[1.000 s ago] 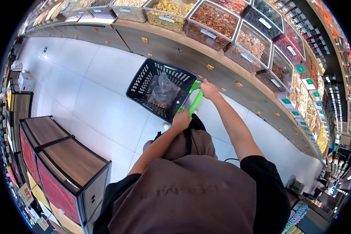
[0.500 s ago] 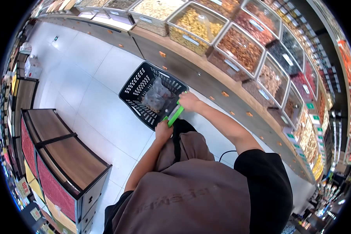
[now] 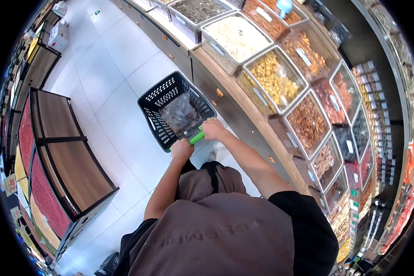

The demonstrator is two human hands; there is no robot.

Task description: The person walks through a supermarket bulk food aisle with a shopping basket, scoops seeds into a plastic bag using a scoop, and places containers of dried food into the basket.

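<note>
A black perforated shopping basket [image 3: 152, 117] is in front of my body, above the tiled floor. Inside it lies a clear plastic bag [image 3: 178, 112] with dark contents I cannot make out. Along the basket's near side runs a bright green handle [image 3: 197, 137]. My left hand [image 3: 181, 149] is closed around the handle's left end. Further right, my right hand [image 3: 213, 129] grips the same handle near the basket's right corner. Both sets of fingers are wrapped over the bar.
On the right, a long wooden counter [image 3: 244, 99] carries clear bins of dried foods, including a bin of yellow pieces [image 3: 272, 79]. A low brown display stand [image 3: 76, 172] is on the left. White floor tiles [image 3: 110, 115] run between them. A white box [image 3: 59, 36] stands further ahead.
The view has moved along the aisle and turned slightly; the bins now appear further right and lower. Both hands keep hold of the green handle, and the basket has travelled along with me.
</note>
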